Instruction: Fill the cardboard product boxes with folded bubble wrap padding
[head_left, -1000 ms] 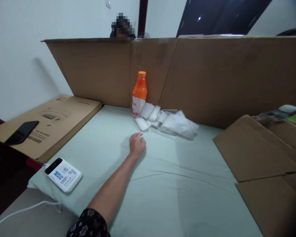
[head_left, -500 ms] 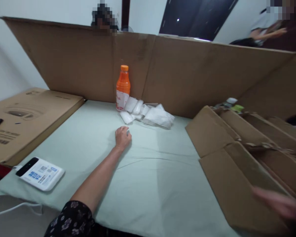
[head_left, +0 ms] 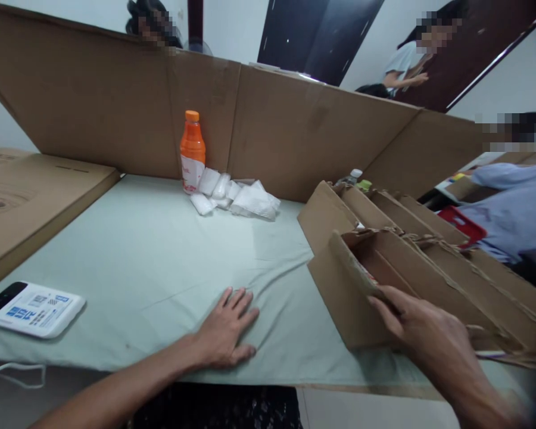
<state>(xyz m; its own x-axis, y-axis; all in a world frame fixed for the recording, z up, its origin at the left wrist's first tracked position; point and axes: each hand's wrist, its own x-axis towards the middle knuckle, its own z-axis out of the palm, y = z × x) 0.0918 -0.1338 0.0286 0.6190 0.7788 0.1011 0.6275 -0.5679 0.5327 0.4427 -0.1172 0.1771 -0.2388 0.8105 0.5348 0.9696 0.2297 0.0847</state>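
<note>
My left hand [head_left: 226,328] lies flat on the pale green cloth [head_left: 161,250] near the table's front edge, fingers stretched out, holding nothing. My right hand [head_left: 422,330] grips the near flap of an open cardboard box [head_left: 339,292] at the right, fingers curled over its top edge. An orange bottle [head_left: 192,152] stands upright at the back against a cardboard wall [head_left: 295,125]. Several small white plastic packets [head_left: 236,196] lie beside the bottle.
A large flat carton [head_left: 31,196] lies at the left. A white device with a blue label [head_left: 33,308] sits at the front left, a white cable trailing from it. More cardboard boxes [head_left: 429,238] fill the right. People sit beyond the wall and at the right.
My left hand has drawn back from the table's middle toward the front edge and now lies flat. My right hand has come into view and taken hold of the box flap. View shifted right.
</note>
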